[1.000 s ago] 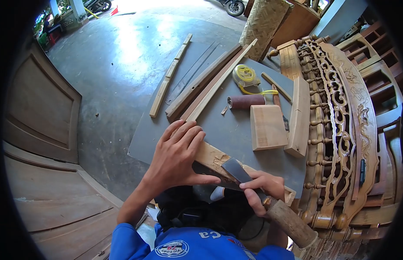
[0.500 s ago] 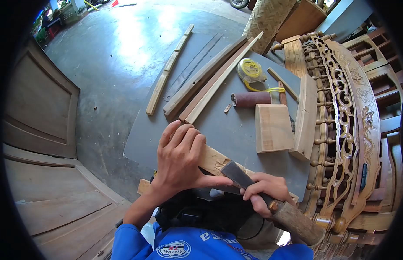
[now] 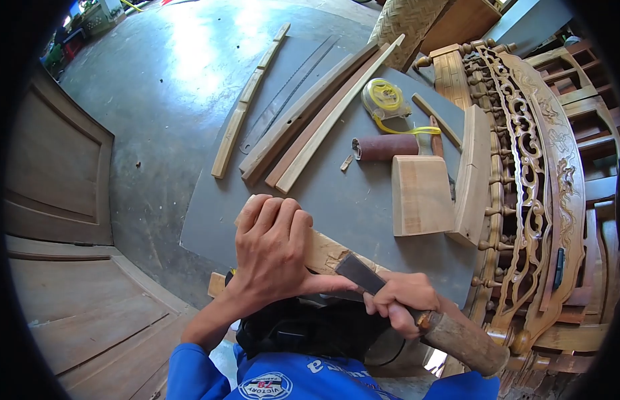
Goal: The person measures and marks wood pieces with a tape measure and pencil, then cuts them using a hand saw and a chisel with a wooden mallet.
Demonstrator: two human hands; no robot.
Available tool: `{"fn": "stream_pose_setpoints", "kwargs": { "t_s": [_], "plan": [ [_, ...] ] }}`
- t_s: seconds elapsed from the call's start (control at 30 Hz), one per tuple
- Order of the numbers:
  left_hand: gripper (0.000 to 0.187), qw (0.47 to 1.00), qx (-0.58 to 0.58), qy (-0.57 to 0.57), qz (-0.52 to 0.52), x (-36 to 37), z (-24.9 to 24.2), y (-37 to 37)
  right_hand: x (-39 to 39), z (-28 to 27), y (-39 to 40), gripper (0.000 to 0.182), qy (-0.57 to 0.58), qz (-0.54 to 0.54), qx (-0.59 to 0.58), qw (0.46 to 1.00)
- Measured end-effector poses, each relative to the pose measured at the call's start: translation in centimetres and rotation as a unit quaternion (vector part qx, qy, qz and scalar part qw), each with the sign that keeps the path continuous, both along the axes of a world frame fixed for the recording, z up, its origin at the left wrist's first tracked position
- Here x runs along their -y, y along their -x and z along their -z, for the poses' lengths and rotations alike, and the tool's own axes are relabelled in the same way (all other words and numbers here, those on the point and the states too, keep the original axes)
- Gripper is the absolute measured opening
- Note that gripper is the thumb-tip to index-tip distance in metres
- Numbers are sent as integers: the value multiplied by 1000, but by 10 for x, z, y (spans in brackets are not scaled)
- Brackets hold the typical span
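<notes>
In the head view, my left hand is closed over a pale strip of wood, with its thumb stretched toward the chisel. My right hand grips a broad chisel low on its blade, near the ferrule. The chisel's thick wooden handle points back to the lower right. Its cutting edge rests at a rough, chipped notch on the strip's upper face. Part of the strip is hidden beneath both hands.
On the grey board lie long wooden strips, a saw blade, a tape measure, a sandpaper roll and a wood block. Carved furniture stands at right; wooden panels at left.
The chisel and both hands have shifted slightly left in view. My right hand's fingers sit a little differently around the blade. Both hands keep their hold.
</notes>
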State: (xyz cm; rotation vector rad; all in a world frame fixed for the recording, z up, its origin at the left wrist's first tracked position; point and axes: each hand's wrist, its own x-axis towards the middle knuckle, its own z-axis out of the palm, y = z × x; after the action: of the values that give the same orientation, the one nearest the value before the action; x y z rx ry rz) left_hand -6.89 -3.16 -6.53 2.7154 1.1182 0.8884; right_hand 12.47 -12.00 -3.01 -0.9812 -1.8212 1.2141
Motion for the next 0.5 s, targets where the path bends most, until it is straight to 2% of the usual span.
{"fn": "stream_pose_setpoints", "kwargs": {
  "t_s": [0.37, 0.5],
  "plan": [
    [82, 999, 15, -30, 5, -4, 1, -2, -5, 0, 0, 19, -27, -34, -5, 999],
    [83, 999, 16, -33, 5, -4, 1, -3, -2, -3, -4, 15, 1, -53, 30, 998]
  ]
}}
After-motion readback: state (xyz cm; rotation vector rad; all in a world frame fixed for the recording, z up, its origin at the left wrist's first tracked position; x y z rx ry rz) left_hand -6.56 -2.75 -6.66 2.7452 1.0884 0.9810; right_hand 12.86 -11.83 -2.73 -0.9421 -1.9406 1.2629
